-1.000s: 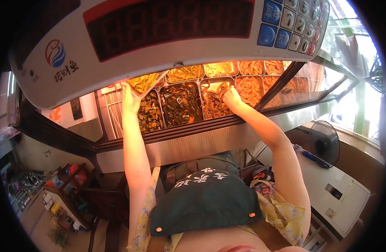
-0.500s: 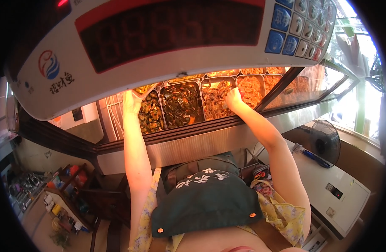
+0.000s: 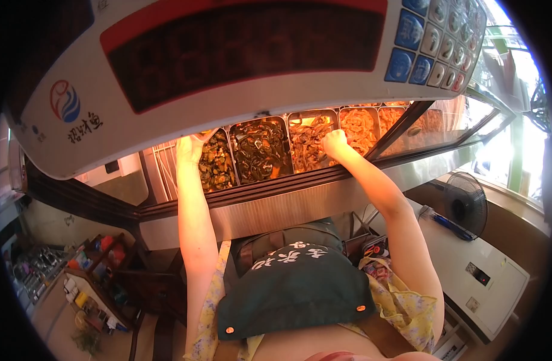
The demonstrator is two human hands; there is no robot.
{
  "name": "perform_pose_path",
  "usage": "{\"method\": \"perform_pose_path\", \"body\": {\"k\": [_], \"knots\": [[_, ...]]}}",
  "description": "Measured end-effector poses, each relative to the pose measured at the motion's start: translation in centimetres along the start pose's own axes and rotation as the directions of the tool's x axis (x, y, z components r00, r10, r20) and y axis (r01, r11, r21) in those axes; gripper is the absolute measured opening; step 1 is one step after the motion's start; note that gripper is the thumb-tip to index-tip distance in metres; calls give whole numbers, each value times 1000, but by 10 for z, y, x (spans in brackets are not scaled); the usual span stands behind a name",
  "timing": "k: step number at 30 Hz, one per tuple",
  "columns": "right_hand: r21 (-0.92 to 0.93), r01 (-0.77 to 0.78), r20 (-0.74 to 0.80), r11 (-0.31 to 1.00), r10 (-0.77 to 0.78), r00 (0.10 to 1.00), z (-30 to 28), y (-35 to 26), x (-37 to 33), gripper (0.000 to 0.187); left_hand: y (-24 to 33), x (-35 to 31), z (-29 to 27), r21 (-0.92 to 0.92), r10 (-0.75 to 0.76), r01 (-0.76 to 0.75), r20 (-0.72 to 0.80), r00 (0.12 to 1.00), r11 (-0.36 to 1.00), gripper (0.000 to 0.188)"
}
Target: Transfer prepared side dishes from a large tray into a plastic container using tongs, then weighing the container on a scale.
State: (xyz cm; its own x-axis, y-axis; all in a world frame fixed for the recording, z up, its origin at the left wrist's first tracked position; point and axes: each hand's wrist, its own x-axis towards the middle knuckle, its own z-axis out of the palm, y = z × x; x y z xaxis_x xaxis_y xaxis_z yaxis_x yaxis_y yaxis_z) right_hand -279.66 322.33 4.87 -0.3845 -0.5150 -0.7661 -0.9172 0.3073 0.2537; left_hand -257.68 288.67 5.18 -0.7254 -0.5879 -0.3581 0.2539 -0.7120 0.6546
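My left hand (image 3: 190, 149) reaches into the lit food display case beside a tray of dark green and brown sliced food (image 3: 216, 157). It is closed at the pale edge of something; the scale housing hides its fingertips and most of that thing. My right hand (image 3: 334, 144) is a closed fist over a tray of brown shredded food (image 3: 309, 144). Whatever it grips cannot be made out. Between the hands lies a metal tray of dark, glossy strips (image 3: 261, 150). A tray of pale orange food (image 3: 357, 129) stands just right of my right hand.
A large white scale with a dark display (image 3: 246, 54) and keypad covers the upper view. The case's metal front ledge (image 3: 276, 207) runs beneath my forearms, with a slanted glass panel (image 3: 438, 129) at right. A black fan (image 3: 465, 201) stands by a white cabinet (image 3: 468, 271).
The scale sits slightly lower in view, covering more of my left hand and of the pale-rimmed thing it holds. My right hand has moved very little.
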Motion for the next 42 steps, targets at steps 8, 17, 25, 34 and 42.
{"method": "perform_pose_path", "body": {"k": [8, 17, 25, 34, 42], "knots": [[202, -171, -72, 964, 188, 979, -44, 13, -31, 14, -5, -2, -4, -53, 0, -5, -83, 997, 999, 35], [212, -88, 28, 973, 84, 996, -41, -16, -20, 18, -12, 10, -38, 123, 0, -11, 88, 996, 992, 56], [159, -109, 73, 981, 98, 992, -49, 11, -29, 14, -5, 12, -20, 79, -40, 30, 121, 992, 996, 55], [103, -156, 72, 982, 149, 986, -47, 6, -24, 20, 12, -5, 17, 115, -107, 91, 134, 985, 989, 57], [186, -122, 334, 975, 54, 941, -23, 2, -9, 36, 9, 0, 21, 122, -104, 90, 114, 988, 988, 54]]}}
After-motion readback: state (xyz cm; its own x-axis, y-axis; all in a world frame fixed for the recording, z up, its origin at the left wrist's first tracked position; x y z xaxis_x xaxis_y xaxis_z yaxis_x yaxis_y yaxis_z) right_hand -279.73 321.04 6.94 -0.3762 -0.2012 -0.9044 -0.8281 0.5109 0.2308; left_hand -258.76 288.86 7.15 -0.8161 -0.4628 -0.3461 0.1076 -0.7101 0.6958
